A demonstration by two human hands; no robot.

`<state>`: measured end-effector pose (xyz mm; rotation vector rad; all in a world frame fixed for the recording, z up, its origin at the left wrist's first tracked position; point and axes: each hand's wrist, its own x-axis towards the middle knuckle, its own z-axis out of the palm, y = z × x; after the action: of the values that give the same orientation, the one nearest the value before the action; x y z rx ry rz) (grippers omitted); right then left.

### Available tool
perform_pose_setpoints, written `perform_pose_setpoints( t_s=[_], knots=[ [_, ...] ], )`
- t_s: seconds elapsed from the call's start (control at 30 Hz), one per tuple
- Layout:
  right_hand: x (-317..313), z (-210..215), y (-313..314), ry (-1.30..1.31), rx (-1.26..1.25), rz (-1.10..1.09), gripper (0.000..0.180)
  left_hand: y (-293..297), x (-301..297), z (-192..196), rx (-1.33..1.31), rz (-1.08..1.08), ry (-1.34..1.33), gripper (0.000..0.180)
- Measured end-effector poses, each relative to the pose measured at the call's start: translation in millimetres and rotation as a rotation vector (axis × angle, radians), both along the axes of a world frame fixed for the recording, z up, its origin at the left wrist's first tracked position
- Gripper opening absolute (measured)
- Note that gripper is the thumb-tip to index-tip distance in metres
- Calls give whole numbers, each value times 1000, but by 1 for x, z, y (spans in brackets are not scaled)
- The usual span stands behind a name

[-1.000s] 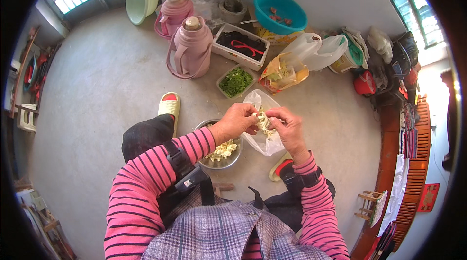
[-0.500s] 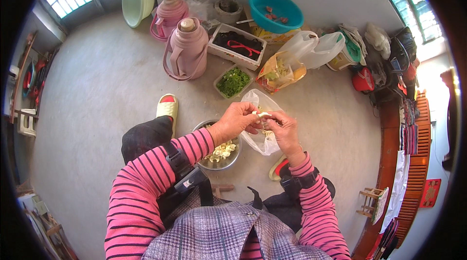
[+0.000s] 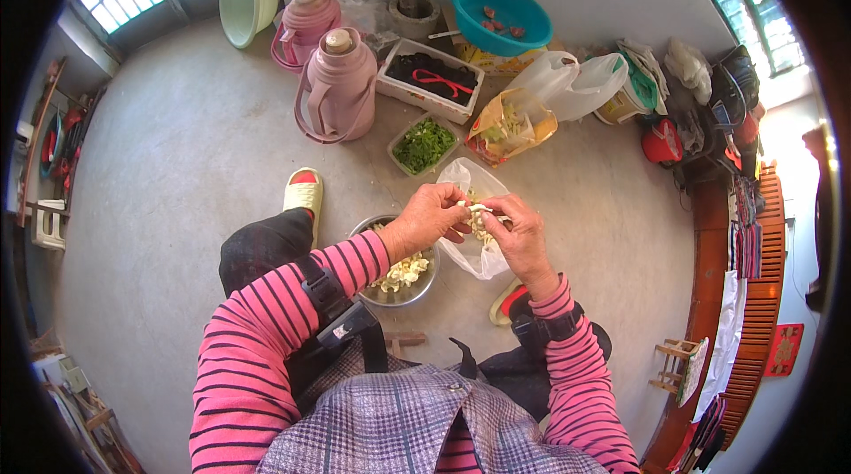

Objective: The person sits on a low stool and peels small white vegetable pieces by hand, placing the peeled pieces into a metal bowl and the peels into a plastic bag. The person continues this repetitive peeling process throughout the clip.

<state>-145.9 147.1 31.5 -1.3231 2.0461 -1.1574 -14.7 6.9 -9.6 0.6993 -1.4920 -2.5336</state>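
Both hands pinch one pale clove (image 3: 477,208) at frame centre – left hand (image 3: 430,221), right hand (image 3: 519,235). Peelings could miss the bag (image 3: 474,252) or drop into the bowl (image 3: 399,283).

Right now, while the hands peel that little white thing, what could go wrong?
1. The small white piece is pinched only at the fingertips of the left hand and right hand, so it might slip onto the concrete floor.
2. The clear plastic bag below lies loose, so scraps may miss it.
3. The metal bowl sits beside the left knee and could be bumped.
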Motion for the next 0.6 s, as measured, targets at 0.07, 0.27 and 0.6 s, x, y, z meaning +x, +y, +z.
perform_pose_setpoints(
  t_s=[0.07,0.27,0.6],
  knots=[
    [-3,-5,0,79,28,-14,16,0,0,-1,-3,-3,-1,12],
    [-13,-20,0,423,-10,-11,18,0,0,-2,-18,-12,5,13],
    [3,1,-1,394,-17,87,12,2,-1,-4,-91,-8,11,11]
  ],
)
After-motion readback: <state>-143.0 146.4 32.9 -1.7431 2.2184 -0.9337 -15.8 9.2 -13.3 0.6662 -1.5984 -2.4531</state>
